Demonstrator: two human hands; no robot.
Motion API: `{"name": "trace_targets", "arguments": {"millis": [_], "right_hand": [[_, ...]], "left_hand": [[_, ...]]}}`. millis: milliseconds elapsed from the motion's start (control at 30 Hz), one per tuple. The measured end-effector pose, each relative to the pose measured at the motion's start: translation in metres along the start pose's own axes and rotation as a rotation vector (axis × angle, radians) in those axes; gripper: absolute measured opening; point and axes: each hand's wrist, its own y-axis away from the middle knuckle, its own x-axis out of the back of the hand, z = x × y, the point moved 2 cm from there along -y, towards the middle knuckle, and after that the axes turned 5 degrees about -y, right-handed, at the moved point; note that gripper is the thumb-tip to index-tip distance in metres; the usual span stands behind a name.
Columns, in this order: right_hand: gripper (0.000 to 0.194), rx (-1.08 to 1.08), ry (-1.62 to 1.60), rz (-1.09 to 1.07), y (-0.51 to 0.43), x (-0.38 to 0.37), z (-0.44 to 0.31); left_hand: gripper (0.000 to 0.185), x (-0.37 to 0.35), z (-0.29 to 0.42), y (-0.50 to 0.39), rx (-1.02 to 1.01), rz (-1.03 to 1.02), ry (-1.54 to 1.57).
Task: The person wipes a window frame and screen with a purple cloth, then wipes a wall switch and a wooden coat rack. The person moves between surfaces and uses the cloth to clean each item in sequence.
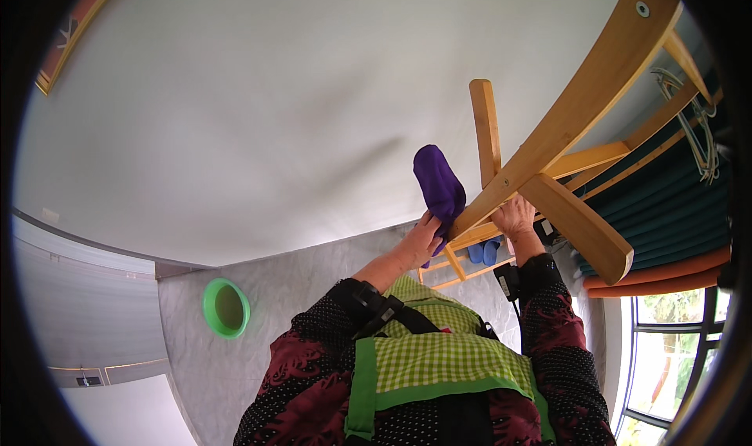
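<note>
A folded purple cloth [439,181] stands up from my left hand [424,240], whose fingers close on its lower part beside the lower end of a wooden rack's post. The wooden rack [564,117] slants from the upper right down to the middle, with short wooden arms sticking out on both sides. My right hand [516,216] is at the rack's lower part, just under the post; its fingertips are partly hidden behind the wood, and it seems to grip the frame.
A green basin [226,308] sits on the grey floor at the left. Blue slippers [485,252] lie by the rack's low slatted shelf [455,264]. Wire hangers [693,123] hang at the right, near a dark green curtain [652,211]. A pale wall [235,123] rises ahead.
</note>
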Motion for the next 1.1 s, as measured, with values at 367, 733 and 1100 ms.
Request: {"name": "trace_targets", "arguments": {"millis": [367,733,1100], "right_hand": [[0.04,-0.023,0.042,-0.04,-0.003,-0.003,0.005],[0.042,-0.086,0.0,-0.087,-0.004,0.005,-0.005],[0.042,-0.006,0.0,-0.017,-0.006,-0.004,0.003]], "left_hand": [[0.062,-0.006,-0.034,0.027,0.063,-0.237,0.313],[0.048,0.018,-0.043,0.057,0.156,-0.072,0.093],[0.042,0.026,0.027,0.001,-0.123,0.064,0.028]]}}
